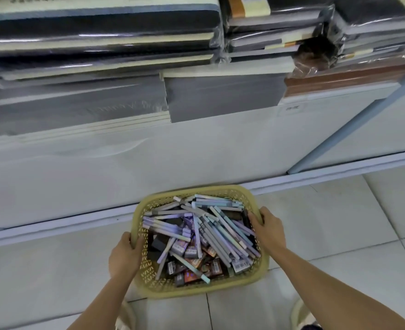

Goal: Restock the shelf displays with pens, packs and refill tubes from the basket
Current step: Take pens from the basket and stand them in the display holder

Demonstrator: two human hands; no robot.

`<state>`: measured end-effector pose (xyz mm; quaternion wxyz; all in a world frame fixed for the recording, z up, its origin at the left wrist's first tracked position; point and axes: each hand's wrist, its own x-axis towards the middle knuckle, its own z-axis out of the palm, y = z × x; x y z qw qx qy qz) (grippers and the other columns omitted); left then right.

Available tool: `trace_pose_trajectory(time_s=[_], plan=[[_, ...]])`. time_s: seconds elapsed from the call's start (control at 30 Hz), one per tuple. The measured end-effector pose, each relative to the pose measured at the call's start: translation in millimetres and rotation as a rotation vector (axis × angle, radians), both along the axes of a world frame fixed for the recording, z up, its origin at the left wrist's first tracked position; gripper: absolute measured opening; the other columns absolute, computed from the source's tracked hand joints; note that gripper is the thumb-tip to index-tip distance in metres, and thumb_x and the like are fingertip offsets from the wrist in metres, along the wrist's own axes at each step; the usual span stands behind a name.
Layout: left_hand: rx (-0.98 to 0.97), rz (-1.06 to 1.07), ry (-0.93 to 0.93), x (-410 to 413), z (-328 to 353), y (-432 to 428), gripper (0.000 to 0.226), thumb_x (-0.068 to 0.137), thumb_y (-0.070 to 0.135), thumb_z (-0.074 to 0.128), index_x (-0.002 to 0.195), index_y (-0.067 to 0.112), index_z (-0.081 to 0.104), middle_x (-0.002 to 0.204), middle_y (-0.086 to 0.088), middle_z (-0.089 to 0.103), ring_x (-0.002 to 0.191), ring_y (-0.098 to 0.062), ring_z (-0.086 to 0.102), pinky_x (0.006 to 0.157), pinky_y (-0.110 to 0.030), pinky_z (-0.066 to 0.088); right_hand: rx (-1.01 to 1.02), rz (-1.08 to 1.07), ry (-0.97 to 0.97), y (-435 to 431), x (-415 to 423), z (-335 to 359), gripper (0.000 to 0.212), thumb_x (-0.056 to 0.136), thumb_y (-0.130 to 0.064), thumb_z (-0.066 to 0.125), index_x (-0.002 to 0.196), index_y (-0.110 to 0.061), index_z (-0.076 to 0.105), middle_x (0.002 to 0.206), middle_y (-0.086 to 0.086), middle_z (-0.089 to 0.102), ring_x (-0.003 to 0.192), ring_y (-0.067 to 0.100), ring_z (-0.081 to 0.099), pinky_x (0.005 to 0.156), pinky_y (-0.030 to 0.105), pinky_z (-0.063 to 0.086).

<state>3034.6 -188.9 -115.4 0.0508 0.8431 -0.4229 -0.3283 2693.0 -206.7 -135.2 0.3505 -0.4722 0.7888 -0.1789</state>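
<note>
A yellow plastic lattice basket [196, 190] is low in the middle of the view, over the tiled floor. It is full of pastel pens and refill tubes [223, 228] lying crosswise, with small dark and orange packs [192, 252] under them. My left hand [125, 256] grips the basket's left rim, thumb inside the wall. My right hand [268, 228] grips the right rim, fingers curled over the edge. Both forearms reach in from the bottom of the frame.
A white shelf base [149, 158] runs across behind the basket. Stacks of plastic-wrapped notebooks [101, 39] fill the shelf above it. A pale blue upright post [354, 122] slants at the right. Light floor tiles [339, 222] spread around the basket.
</note>
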Motion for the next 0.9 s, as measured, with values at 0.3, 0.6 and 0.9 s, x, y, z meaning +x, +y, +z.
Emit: trace_pose_trajectory(time_s=[0.3,0.6,0.9], plan=[[-0.247,-0.355,0.021,-83.6,27.8,-8.0,0.016,0.089,0.042,0.061,0.09,0.028,0.055,0.081,0.011,0.061,0.066,-0.001,0.055,0.054,-0.018,0.042,-0.11,0.408,0.129,-24.8,33.2,27.6,0.033,0.09,-0.05,0.058,0.108,-0.022,0.054,0.096,-0.007,0.058,0.079,0.011,0.056,0.066,0.026,0.047],[-0.116,-0.279,0.073,-123.3,4.7,-15.0,0.028,0.088,0.039,0.067,0.071,0.026,0.049,0.062,0.009,0.052,0.056,-0.003,0.047,0.05,-0.021,0.032,0.246,0.651,0.127,-21.3,55.1,8.2,0.048,0.078,-0.055,0.071,0.097,-0.014,0.054,0.092,0.003,0.058,0.08,0.019,0.057,0.065,0.032,0.046],[-0.126,-0.236,0.227,-114.3,6.5,-8.0,0.024,0.098,0.022,0.046,0.076,0.012,0.049,0.061,-0.002,0.05,0.052,-0.015,0.042,0.05,-0.029,0.031,0.277,0.585,-0.155,-21.6,44.9,7.5,0.022,0.092,-0.032,0.06,0.079,-0.016,0.054,0.064,-0.004,0.052,0.047,0.006,0.046,0.044,0.018,0.04]])
